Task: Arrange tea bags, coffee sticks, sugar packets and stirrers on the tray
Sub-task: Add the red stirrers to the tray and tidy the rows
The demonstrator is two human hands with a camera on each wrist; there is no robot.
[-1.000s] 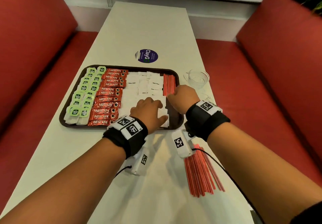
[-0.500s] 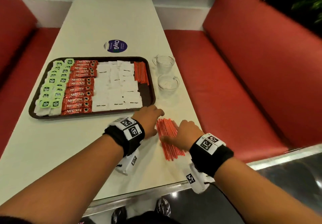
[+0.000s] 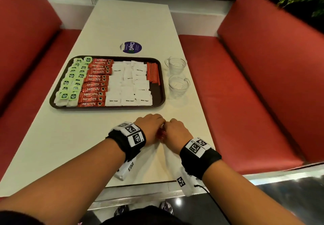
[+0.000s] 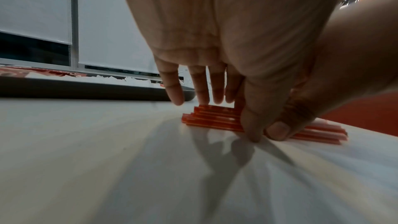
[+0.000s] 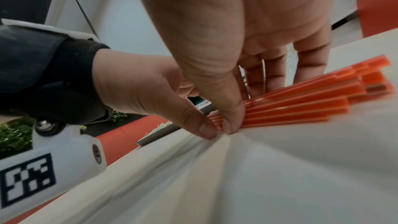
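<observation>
A dark tray holds rows of green tea bags, red coffee sticks, white sugar packets and a few red stirrers along its right side. In front of the tray, a bundle of loose red stirrers lies on the table, mostly hidden under both hands. My left hand pinches the stirrers between thumb and fingers. My right hand pinches the same stirrers from the right, its thumb touching the left thumb.
Two clear glass cups stand just right of the tray. A round purple sticker lies beyond it. Red benches flank the white table, whose near edge is close behind my wrists.
Both hands left the tray and came back to the loose stirrers near the table's front. They have closed in from both sides and gathered the spread stirrers into a bundle.
</observation>
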